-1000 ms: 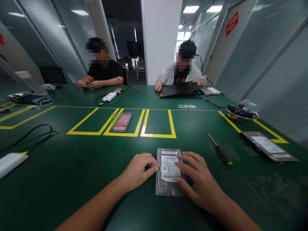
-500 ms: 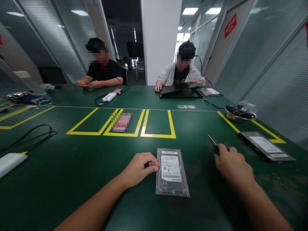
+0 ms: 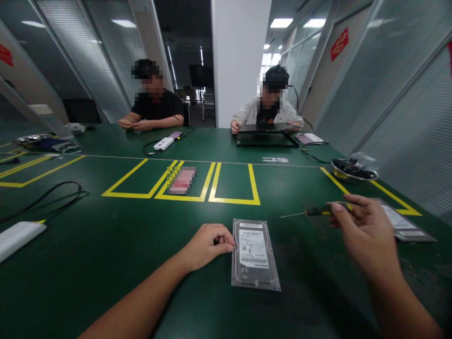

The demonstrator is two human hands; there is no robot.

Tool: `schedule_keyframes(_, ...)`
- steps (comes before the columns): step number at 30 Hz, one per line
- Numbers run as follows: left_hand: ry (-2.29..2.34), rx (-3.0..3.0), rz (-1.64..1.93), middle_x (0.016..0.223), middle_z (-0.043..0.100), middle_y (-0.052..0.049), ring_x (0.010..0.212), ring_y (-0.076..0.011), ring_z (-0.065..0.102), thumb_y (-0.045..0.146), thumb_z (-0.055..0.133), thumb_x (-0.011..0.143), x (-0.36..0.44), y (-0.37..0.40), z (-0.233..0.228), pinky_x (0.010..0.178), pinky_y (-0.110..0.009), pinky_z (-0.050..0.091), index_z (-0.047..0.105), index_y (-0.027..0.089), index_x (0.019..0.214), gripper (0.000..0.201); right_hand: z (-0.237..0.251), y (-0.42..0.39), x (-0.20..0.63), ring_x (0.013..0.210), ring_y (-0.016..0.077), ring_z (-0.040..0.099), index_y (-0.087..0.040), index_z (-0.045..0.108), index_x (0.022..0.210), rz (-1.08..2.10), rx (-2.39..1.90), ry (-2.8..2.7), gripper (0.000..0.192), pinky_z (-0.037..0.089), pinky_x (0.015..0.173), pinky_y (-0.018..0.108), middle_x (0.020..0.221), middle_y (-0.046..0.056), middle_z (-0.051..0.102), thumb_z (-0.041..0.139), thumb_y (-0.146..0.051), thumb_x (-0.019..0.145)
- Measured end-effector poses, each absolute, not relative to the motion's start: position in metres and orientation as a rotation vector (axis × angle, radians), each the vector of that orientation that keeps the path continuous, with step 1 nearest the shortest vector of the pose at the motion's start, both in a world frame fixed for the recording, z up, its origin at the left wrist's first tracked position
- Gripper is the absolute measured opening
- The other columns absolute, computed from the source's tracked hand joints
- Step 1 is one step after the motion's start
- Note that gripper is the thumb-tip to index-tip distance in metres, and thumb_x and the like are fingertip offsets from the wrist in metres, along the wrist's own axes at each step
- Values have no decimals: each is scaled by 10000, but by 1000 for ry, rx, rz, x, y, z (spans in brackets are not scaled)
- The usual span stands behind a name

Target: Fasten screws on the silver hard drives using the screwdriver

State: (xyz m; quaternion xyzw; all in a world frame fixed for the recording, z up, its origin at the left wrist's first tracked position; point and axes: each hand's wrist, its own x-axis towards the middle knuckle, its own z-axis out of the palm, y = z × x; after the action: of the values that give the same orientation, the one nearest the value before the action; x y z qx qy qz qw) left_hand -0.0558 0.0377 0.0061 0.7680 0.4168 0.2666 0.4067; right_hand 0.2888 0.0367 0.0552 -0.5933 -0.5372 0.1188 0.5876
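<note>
While the right hand [image 3: 367, 235] grips a screwdriver [image 3: 318, 211], the curled left hand [image 3: 208, 242] touches the hard drive [image 3: 254, 253] near a steel bowl [image 3: 354, 170].

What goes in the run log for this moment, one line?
left hand: fist at hard drive left edge | right hand: holds screwdriver above table, tip pointing left | hard drive: flat, label up

Hard drive [image 3: 254, 253] flat on table [image 3: 106, 245]; left hand [image 3: 206, 245] touching its left edge; screwdriver [image 3: 310, 212] to its right, above table.
</note>
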Motion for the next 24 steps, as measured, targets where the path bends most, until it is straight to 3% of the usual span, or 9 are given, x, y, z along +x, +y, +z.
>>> schedule_keyframes(3,1048,1929,670,787,672,-11,688,-120,554,183,714,810,-56,38,6,649,-221,405,747,151,840,55,70,32,261,592,140,614,-218,623,1092,501,-1191,-1066,375,515,532,267,930,82,714,750,-381,780)
schedule_keyframes(8,1038,1903,672,776,668,-5,669,-114,547,181,720,809,-56,39,4,631,-215,402,746,146,836,51,87,24,214,594,111,609,-201,643,1122,304,-1114,-1326,288,507,501,229,905,52,721,638,-363,884)
schedule_keyframes(16,1016,1899,687,709,605,25,626,-103,507,165,728,795,-56,39,5,598,-208,369,727,143,796,22,89,8,161,915,153,675,-124,549,1214,-190,-654,-1907,326,567,806,251,980,88,696,584,-160,891)
schedule_keyframes(19,988,1907,731,702,582,33,643,-106,503,171,735,794,-57,39,3,607,-208,361,715,145,792,34,83,10,150,993,167,661,-96,535,1213,-211,-572,-1929,345,550,892,265,1000,105,694,593,-117,874)
schedule_keyframes(24,960,1936,718,737,595,30,661,-106,529,142,722,800,-57,40,3,623,-205,381,724,158,859,60,73,21,148,994,159,644,-110,540,1199,-103,-569,-1888,341,546,882,269,1015,102,670,582,-78,861)
